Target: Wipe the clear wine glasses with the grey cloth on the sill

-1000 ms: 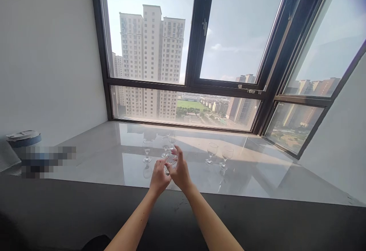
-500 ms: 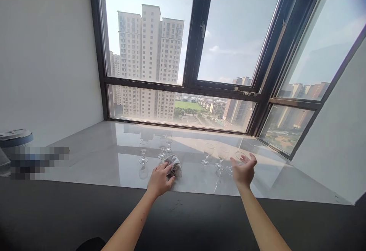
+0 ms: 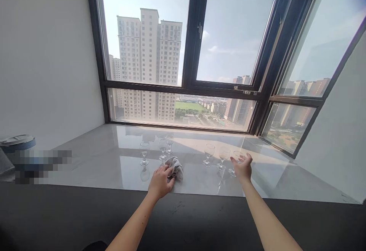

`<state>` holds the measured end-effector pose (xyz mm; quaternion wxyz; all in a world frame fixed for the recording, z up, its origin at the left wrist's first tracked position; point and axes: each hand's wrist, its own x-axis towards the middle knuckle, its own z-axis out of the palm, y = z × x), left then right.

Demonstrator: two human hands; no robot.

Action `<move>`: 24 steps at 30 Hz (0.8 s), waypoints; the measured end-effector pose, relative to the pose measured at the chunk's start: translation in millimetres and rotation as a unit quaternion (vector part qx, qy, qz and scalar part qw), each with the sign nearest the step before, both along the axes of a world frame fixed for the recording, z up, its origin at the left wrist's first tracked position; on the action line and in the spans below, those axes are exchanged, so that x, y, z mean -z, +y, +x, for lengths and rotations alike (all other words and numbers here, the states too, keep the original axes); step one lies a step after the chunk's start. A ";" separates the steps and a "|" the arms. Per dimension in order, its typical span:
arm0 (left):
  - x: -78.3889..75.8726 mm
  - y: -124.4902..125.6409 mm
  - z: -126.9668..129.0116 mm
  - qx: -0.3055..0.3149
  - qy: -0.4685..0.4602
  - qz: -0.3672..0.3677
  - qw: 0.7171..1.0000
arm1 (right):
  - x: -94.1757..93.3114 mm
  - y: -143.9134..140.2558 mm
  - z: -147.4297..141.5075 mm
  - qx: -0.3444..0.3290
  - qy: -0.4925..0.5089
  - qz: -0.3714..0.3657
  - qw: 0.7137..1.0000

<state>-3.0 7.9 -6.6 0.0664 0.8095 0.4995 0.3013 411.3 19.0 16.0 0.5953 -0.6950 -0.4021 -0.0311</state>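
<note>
A: Status of both hands, please.

B: The left hand (image 3: 159,182) rests on the grey cloth (image 3: 175,166) at the near part of the marble table (image 3: 94,159). Its fingers are curled loosely over the cloth's near edge; whether they pinch it or only press on it, I cannot tell from here.

A: And the right?

B: The right hand (image 3: 242,167) is at the rightmost glass (image 3: 235,163), which stands upright on the table. The fingers (image 3: 249,158) are spread wide and curved around the bowl, and they appear slack at the glass rather than closed on it. Contact is hard to confirm through clear glass.

A: How is this step done well?

B: 1. Keep the foot of the glass flat on the table before the fingers leave it. 2. Draw the hand straight back toward the body, because the next glass (image 3: 222,156) stands just beside it on the left. 3. Keep the wrist low, clear of the rims.

A: Other items?

B: A glass (image 3: 208,153) further left completes a group of 3. Another 3 glasses stand beyond the cloth: 1 at the left (image 3: 144,153) and 2 close together (image 3: 162,148) (image 3: 169,145). All stand upright before the window (image 3: 197,87).
</note>
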 end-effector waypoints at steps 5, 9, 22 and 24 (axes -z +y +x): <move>1.6 1.1 0.4 -0.003 0.003 0.005 1.000 | 0.3 -11.5 -23.7 0.133 -0.055 0.099 0.985; 1.2 2.0 1.2 -0.002 -0.005 0.008 1.000 | -4.8 -22.4 -83.3 0.091 -0.134 0.129 0.978; -13.3 -11.1 3.1 0.043 -0.011 0.017 0.999 | 19.0 -13.6 -259.2 -0.330 -0.196 -0.046 0.922; -13.8 -11.9 3.3 0.036 -0.011 0.017 0.999 | 20.7 -14.1 -258.3 -0.327 -0.205 -0.055 0.921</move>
